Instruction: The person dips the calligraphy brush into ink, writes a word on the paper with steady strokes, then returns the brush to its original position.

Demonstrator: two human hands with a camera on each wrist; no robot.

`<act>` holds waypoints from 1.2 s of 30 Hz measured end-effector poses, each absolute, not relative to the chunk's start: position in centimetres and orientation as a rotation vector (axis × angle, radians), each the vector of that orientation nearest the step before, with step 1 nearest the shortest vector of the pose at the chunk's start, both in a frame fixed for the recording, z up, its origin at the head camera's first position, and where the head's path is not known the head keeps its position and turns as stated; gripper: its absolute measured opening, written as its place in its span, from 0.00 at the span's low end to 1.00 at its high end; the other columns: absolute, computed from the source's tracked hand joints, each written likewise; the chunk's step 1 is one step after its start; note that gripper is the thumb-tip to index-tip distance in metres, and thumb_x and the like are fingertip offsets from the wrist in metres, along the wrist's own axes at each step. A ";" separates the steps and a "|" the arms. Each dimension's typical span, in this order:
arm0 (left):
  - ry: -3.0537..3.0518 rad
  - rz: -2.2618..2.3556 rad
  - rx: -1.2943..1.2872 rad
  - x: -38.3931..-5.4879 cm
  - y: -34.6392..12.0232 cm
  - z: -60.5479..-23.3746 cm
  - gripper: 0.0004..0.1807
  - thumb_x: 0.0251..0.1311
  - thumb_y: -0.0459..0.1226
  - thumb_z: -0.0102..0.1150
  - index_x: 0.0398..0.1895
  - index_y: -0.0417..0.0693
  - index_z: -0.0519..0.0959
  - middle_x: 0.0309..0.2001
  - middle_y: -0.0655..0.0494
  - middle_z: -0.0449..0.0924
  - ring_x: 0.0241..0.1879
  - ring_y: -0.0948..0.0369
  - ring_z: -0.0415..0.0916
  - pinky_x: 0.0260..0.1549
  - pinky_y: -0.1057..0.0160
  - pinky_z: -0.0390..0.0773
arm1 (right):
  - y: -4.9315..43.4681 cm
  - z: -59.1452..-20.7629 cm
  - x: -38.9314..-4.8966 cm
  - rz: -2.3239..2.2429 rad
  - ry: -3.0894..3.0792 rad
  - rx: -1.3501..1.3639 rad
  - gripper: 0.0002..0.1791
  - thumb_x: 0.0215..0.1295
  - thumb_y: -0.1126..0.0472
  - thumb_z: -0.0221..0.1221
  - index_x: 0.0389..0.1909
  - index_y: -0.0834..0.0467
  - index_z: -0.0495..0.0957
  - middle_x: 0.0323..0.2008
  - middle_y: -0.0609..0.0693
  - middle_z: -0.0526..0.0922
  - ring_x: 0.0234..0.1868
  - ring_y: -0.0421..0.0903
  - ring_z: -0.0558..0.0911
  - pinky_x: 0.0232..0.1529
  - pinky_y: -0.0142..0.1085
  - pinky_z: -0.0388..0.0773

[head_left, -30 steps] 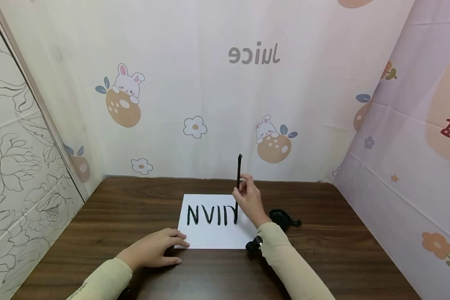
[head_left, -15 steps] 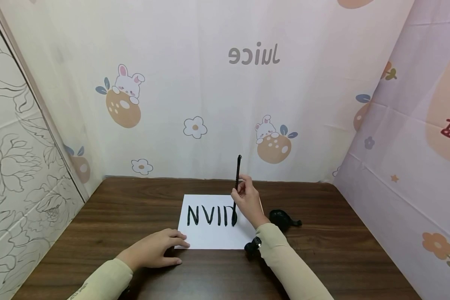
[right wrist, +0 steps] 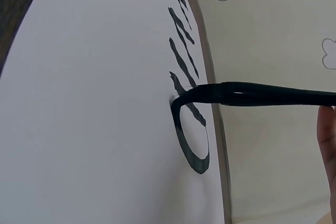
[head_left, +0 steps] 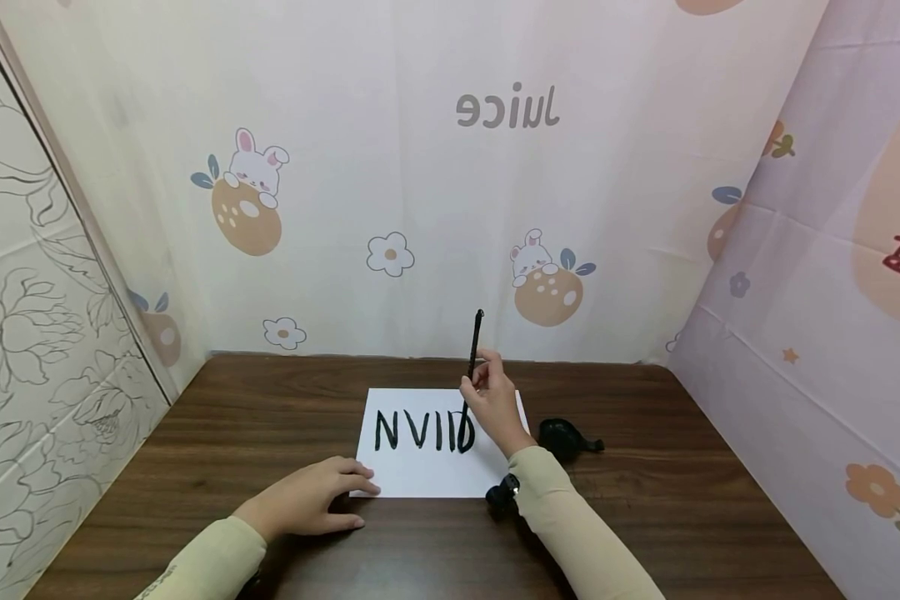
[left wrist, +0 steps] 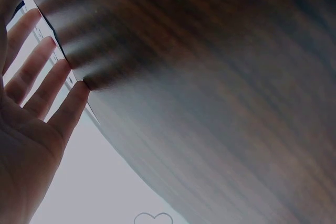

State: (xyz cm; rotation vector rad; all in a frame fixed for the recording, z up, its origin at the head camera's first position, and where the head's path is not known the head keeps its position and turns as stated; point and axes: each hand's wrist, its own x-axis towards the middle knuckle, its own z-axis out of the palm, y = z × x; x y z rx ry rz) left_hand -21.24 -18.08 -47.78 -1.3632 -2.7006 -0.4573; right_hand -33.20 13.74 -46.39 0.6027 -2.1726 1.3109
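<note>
We judge the step in hand to be brushing the bowl of a D on the white paper (head_left: 420, 479), which lies on the table (head_left: 630, 533) right of an N (head_left: 386, 431), a V and an I. Our right hand (head_left: 497, 408) has its fingers and thumb pinched on the black brush (head_left: 473, 348), held nearly upright above the sheet; our left hand (head_left: 311, 496) lies with fingers apart, tips on the near left corner. In the right wrist view the curved stroke (right wrist: 201, 167) comes round to just short of the upright's near end, so the next move seems to call for a light, steady drag leftward to join them. From the head, wet tip and black ink merge, and we cannot tell them apart. The right hand and wrist camera (head_left: 501, 497) hide the near right corner, the sleeve (head_left: 570, 508) partly covers a black object (head_left: 562, 437), and the right wrist view cuts off most of the grip.
</note>
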 end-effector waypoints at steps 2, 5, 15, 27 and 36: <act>-2.699 -0.457 -1.364 -21.2 -18.1 -47.7 0.19 0.63 0.47 0.67 0.55 0.55 0.83 0.58 0.54 0.78 0.57 0.56 0.75 0.55 0.53 0.78 | 13.7 -46.5 -33.2 1.313 -2.171 0.603 0.23 0.65 0.70 0.59 0.58 0.56 0.66 0.31 0.47 0.72 0.28 0.43 0.75 0.26 0.32 0.75; -2.690 -0.459 -1.372 -21.1 -18.1 -47.7 0.19 0.63 0.47 0.67 0.55 0.55 0.83 0.57 0.54 0.78 0.57 0.56 0.76 0.54 0.53 0.78 | 13.6 -46.5 -33.3 1.317 -2.165 0.605 0.23 0.65 0.69 0.59 0.59 0.55 0.66 0.32 0.47 0.72 0.28 0.43 0.76 0.26 0.32 0.76; -2.658 -0.466 -1.392 -21.2 -18.2 -47.8 0.18 0.64 0.47 0.67 0.55 0.56 0.82 0.57 0.53 0.78 0.57 0.55 0.76 0.53 0.52 0.78 | 13.2 -46.3 -33.0 1.363 -2.148 0.585 0.23 0.66 0.68 0.59 0.60 0.56 0.65 0.32 0.48 0.73 0.29 0.43 0.77 0.27 0.33 0.77; -2.669 -0.467 -1.381 -21.2 -18.1 -47.9 0.18 0.63 0.47 0.67 0.55 0.55 0.83 0.57 0.52 0.78 0.57 0.55 0.76 0.54 0.52 0.78 | 13.2 -46.5 -33.2 1.383 -2.113 0.567 0.22 0.67 0.69 0.59 0.60 0.59 0.65 0.33 0.49 0.73 0.30 0.44 0.74 0.26 0.31 0.74; -2.663 -0.465 -1.385 -21.1 -18.1 -47.7 0.18 0.63 0.46 0.68 0.55 0.55 0.83 0.57 0.53 0.78 0.57 0.55 0.76 0.53 0.52 0.78 | 13.4 -45.9 -33.1 1.356 -2.082 0.561 0.22 0.68 0.68 0.58 0.60 0.59 0.65 0.34 0.51 0.75 0.31 0.45 0.75 0.27 0.30 0.75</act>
